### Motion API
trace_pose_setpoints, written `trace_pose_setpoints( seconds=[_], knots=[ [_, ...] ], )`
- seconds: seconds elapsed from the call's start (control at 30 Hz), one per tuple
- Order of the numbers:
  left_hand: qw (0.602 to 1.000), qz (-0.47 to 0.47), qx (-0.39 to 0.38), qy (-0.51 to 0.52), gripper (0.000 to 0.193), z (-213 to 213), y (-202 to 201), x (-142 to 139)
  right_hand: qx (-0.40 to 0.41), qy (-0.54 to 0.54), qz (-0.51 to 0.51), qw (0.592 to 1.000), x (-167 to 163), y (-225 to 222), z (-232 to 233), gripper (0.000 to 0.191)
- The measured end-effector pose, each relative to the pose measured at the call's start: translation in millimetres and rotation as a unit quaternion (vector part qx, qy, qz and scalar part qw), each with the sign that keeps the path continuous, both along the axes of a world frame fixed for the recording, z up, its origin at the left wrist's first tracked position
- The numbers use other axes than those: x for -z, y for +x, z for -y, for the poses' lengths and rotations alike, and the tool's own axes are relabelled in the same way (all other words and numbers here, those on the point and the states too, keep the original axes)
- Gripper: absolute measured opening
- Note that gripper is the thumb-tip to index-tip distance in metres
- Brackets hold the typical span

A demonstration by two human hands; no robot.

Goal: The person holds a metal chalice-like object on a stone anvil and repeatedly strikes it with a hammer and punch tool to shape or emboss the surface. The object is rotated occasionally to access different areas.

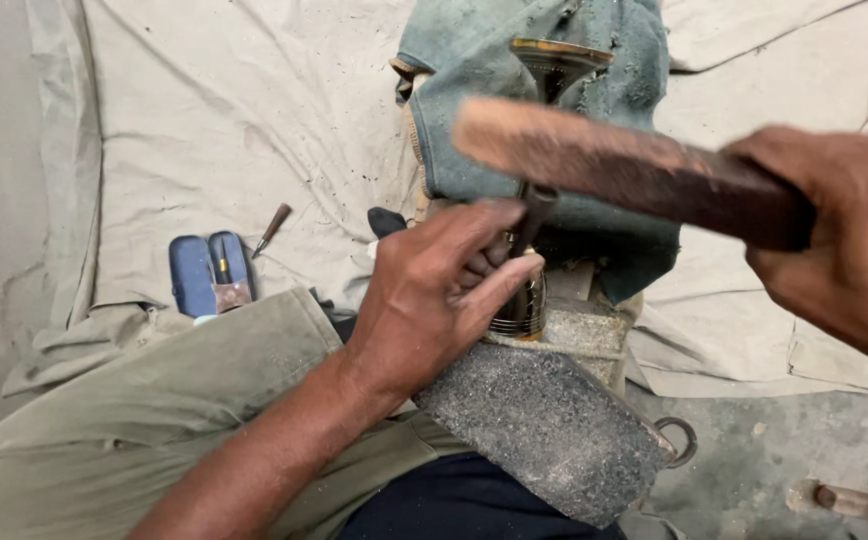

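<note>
The dark, brass-banded metal vessel stands upright on a pale stone block, just under the left hand, whose fingers close around a thin dark steel punch set against the vessel's upper part; a flared brass-rimmed piece shows beyond, though whether it belongs to the same vessel cannot be told. Above and to the right of those fingers, the right hand is wrapped tightly round a worn reddish-brown wooden mallet, blurred and raised over the punch. The risk, as I judge it, lies in closeness: the punch head sits just beside the left thumb, so an off-centre blow could catch the fingers, or the punch could skid on the smooth polished metal and scar it. The vessel could also tip on the rough stone. Nearer the body a coarse, gritty grey slab with an iron ring rests across the lap. A dusty teal cloth lies bunched behind the vessel, on creased beige canvas sheeting. Well to the left of the fingers lie a blue case and a small wooden-handled awl.
</note>
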State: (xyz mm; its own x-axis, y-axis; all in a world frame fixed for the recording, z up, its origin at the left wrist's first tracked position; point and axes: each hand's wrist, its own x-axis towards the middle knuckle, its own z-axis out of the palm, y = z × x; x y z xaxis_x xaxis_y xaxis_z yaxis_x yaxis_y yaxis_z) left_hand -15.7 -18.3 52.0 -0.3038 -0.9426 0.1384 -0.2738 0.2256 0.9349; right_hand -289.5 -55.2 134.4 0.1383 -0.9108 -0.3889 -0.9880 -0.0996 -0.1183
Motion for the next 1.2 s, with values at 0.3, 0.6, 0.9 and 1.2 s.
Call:
trace_pose_setpoints(
  seconds=[0.3,0.6,0.9,1.2],
  knots=[
    [0.992,-0.037,-0.118,0.038,0.031,-21.8,-5.4,12.5,-0.065,-0.069,0.065,0.993,-11.9,8.3,16.3,0.032],
    [0.994,-0.048,-0.091,-0.024,0.037,-19.6,-2.7,4.2,0.062,-0.022,0.149,0.987,24.9,-51.9,6.7,0.029],
    [0.997,0.067,0.037,-0.032,0.046,5.3,-14.2,-6.1,0.152,-0.024,0.437,0.886,36.9,-52.4,-31.4,0.043],
    [0.99,0.127,0.06,-0.024,0.039,7.3,-20.0,-13.0,0.09,0.012,0.176,0.98,40.9,-60.7,-40.8,0.036]
  ],
)
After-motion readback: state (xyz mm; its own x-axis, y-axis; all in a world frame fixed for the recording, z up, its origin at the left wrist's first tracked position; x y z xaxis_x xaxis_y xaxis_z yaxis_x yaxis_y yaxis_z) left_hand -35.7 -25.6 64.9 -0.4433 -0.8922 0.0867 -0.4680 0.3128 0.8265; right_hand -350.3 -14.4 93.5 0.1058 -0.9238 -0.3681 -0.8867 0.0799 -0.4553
